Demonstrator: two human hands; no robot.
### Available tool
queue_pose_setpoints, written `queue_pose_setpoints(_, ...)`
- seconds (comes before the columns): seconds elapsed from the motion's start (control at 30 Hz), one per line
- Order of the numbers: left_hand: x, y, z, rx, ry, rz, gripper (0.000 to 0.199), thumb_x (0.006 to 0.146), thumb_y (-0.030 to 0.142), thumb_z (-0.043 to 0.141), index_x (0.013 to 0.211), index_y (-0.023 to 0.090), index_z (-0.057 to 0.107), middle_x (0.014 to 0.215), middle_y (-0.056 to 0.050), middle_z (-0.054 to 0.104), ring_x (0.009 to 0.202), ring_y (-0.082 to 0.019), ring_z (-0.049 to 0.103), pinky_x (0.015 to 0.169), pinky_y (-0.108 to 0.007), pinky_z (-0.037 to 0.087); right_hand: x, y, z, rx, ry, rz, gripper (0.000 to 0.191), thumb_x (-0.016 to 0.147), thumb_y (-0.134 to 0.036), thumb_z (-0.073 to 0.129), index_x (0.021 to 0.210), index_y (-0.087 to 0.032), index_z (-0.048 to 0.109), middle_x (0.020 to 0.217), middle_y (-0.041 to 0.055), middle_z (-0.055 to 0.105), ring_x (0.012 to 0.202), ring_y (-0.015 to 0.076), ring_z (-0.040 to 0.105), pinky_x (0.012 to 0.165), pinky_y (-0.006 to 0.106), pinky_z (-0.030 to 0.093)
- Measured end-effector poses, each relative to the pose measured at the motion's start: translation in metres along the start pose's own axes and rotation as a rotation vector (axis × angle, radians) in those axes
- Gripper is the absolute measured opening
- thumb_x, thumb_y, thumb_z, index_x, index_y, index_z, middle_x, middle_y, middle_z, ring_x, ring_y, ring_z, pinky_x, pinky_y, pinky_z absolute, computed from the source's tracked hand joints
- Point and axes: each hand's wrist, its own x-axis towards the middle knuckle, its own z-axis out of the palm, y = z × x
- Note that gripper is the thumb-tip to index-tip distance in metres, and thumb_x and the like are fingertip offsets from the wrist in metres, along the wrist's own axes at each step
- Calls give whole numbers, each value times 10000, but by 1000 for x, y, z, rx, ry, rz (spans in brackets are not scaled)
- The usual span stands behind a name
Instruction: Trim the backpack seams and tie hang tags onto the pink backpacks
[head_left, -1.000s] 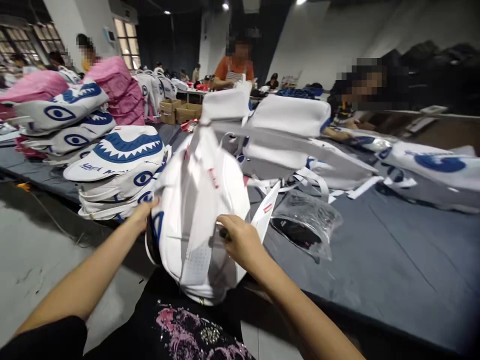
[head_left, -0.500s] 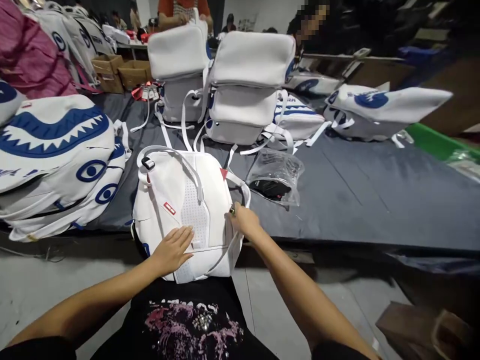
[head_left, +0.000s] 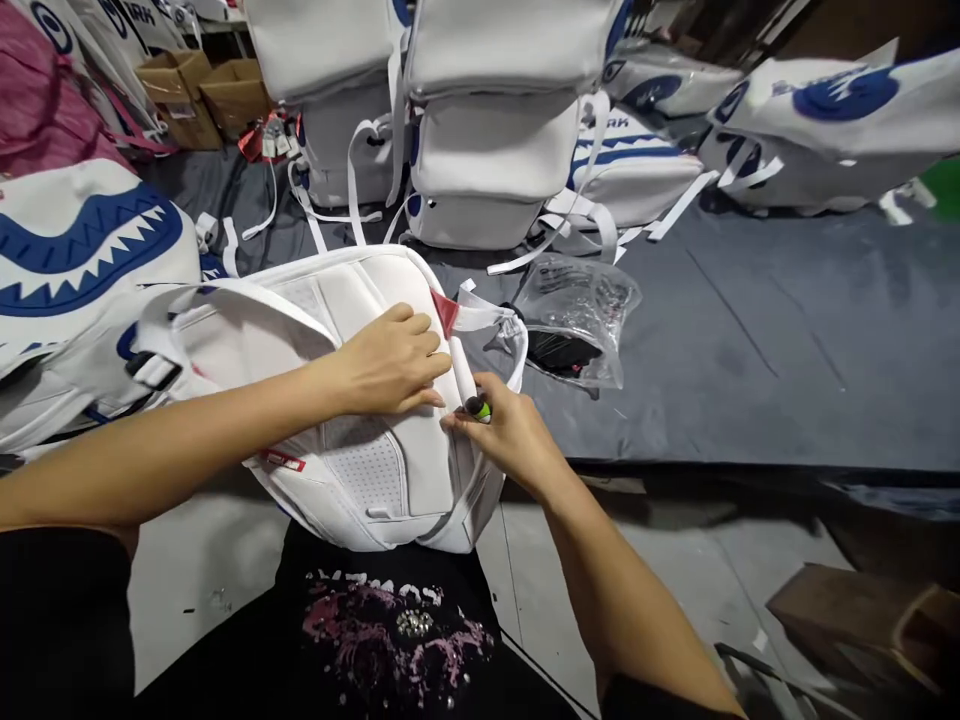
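A white backpack (head_left: 427,450) rests at the table's front edge against my body, its padded back panel and straps facing up. My left hand (head_left: 394,360) lies on the panel near its right side, fingers curled and pressed on the fabric. At the right side seam, my right hand (head_left: 502,425) is closed round a small tool with a green and black end (head_left: 478,408); its fingertips touch the bag's edge. A red triangular tab (head_left: 445,312) shows just above, beside a white strap.
Stacked white bags (head_left: 491,150) stand behind the backpack. Shark-print bags (head_left: 90,250) lie at the left. A clear plastic bag (head_left: 577,310) with black contents sits to the right. Cardboard boxes (head_left: 236,95) are at the back left.
My left hand has moved up and right across the panel. The backpack has turned and tilted, and its left strap has swung leftward. The camera view is lower and closer.
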Motion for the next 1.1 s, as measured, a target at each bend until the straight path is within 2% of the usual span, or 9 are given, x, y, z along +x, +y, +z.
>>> queue_pose_setpoints(0.17,-4,2,-16,11,-121,-22,548,884,705,526,785,183,662,906,-78,658,974,-276,581,846,-433,450,1,8,7,-28,-42,-20,380,787,-326,736,1124,-235,586,818,3,705,770,221,672,659,274,416)
queue_pose_setpoints(0.3,-17,-47,-33,77,-201,-192,633,863,756,506,804,152,685,1119,-93,623,1218,-336,511,1045,-540,389,3,12,12,-26,-42,-20,392,797,-365,721,1145,-235,594,858,17,714,771,216,672,653,276,417)
queue_pose_setpoints(0.43,-22,-82,-41,32,-190,-314,609,927,671,433,916,124,699,1355,-83,532,1447,-354,285,1195,-646,110,11,14,14,-46,-64,19,400,798,-369,720,1154,-226,606,907,38,726,797,229,673,646,278,405)
queue_pose_setpoints(0.5,-16,-68,-32,-21,-189,-300,552,928,627,469,922,119,686,1387,-60,513,1463,-343,258,1203,-648,68,16,16,16,-59,-63,36,383,788,-347,735,1131,-221,621,925,47,732,813,237,677,646,277,401)
queue_pose_setpoints(0.63,-3,-4,7,-107,-226,-155,401,857,560,647,867,160,668,1063,-63,640,1138,-278,539,1102,-551,382,14,24,17,16,-54,60,337,814,-357,726,1114,-218,656,901,47,736,822,236,685,676,295,445)
queue_pose_setpoints(0.7,-1,18,24,-97,-183,-152,324,842,511,694,888,193,656,979,-52,640,1013,-248,556,1073,-510,430,5,29,11,130,13,87,344,871,-443,663,1123,-209,669,874,51,732,794,224,686,680,312,485)
queue_pose_setpoints(0.83,-3,25,46,-92,-100,-241,255,828,414,730,948,209,636,1032,-50,631,1068,-262,537,1189,-589,312,-17,36,-9,372,148,90,569,905,-706,492,1071,-200,694,856,61,723,708,188,684,617,304,535)
queue_pose_setpoints(0.97,-9,23,63,-191,-46,-254,167,886,354,655,926,197,615,1045,-55,628,1117,-255,530,1226,-622,253,-22,38,-13,583,73,138,858,778,-924,356,938,-170,732,603,30,631,447,132,568,416,253,441)
queue_pose_setpoints(1.1,-21,39,74,-122,70,-228,155,978,280,486,910,240,620,1031,-13,650,1149,-198,540,1262,-536,247,-12,39,6,808,155,115,668,787,-758,633,1168,-211,677,912,69,757,693,189,710,592,317,573)
